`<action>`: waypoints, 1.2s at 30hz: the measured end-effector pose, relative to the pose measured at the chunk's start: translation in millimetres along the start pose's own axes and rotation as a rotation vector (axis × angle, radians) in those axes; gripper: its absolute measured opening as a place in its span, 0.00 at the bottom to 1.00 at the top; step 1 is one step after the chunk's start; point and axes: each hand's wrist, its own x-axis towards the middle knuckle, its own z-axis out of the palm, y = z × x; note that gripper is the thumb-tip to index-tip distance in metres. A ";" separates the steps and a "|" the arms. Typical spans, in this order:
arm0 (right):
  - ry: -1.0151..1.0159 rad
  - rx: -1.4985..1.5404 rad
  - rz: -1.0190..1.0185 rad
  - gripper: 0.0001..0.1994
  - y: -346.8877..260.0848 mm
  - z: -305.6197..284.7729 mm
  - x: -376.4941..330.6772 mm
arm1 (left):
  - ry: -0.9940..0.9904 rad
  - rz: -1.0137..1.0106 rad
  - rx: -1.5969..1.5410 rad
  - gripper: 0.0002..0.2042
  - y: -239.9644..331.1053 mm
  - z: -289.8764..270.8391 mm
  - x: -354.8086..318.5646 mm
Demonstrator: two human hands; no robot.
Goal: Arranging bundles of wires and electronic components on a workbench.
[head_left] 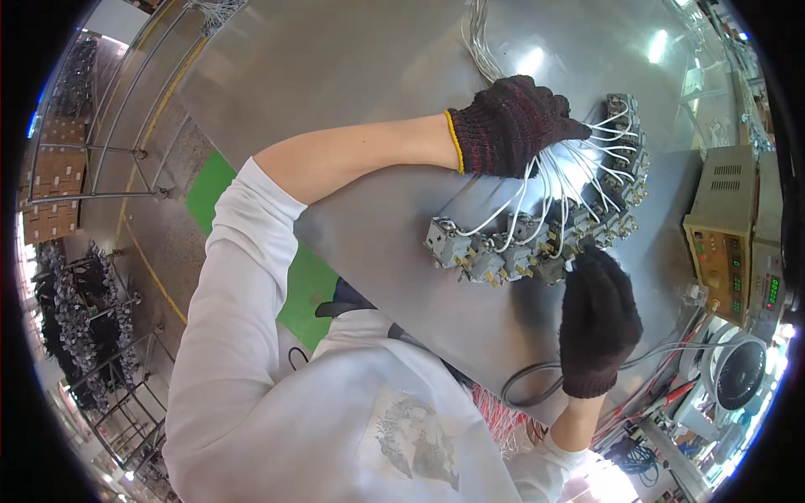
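Observation:
My left hand [520,126], in a dark knitted glove with a yellow cuff, is closed around a bundle of white wires [574,168] above the metal table. From under it the wires fan out to a curved row of small grey blocks [486,260] with brass-coloured tabs. More of the wire bundle [480,42] trails away beyond the hand toward the far edge. My right hand [599,314], also in a dark glove, is at the near side of the row. Its fingers are bent together against the blocks, and its fingertips are partly hidden.
A metal-topped table [352,226] lies under everything. At the right stand a beige instrument box [721,226] with a lit display and a fan [738,373]. A grey cable [537,369] loops near the table's front edge. Metal racks [92,151] stand on the floor at left.

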 end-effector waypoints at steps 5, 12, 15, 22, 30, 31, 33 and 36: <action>-0.067 -0.190 -0.176 0.13 1.5 -5.0 7.2 | 0.004 0.000 0.026 0.41 -1.1 0.5 0.6; -0.022 -0.114 -0.139 0.18 14.8 -4.8 -2.2 | 0.031 -0.022 0.047 0.35 -2.3 3.8 3.2; 0.046 0.123 -0.001 0.17 12.4 -4.5 -21.6 | 0.066 -0.006 0.035 0.35 -2.0 4.4 0.6; -0.009 -0.091 -0.091 0.16 16.2 5.7 -37.4 | 0.009 -0.025 0.073 0.35 -2.7 4.6 3.2; -0.137 -0.290 -0.293 0.18 26.4 -10.4 -25.8 | 0.046 -0.066 0.104 0.30 3.6 6.6 4.7; -0.125 -0.280 -0.288 0.18 27.7 -10.6 -25.3 | 0.071 -0.066 0.112 0.30 5.8 5.5 5.3; -0.108 -0.270 -0.288 0.19 31.1 -12.6 -22.8 | 0.078 -0.047 0.292 0.32 10.0 -0.5 6.7; -0.118 -0.177 -0.197 0.20 36.0 -16.8 -18.4 | -0.046 0.074 0.125 0.36 7.5 -24.7 -4.3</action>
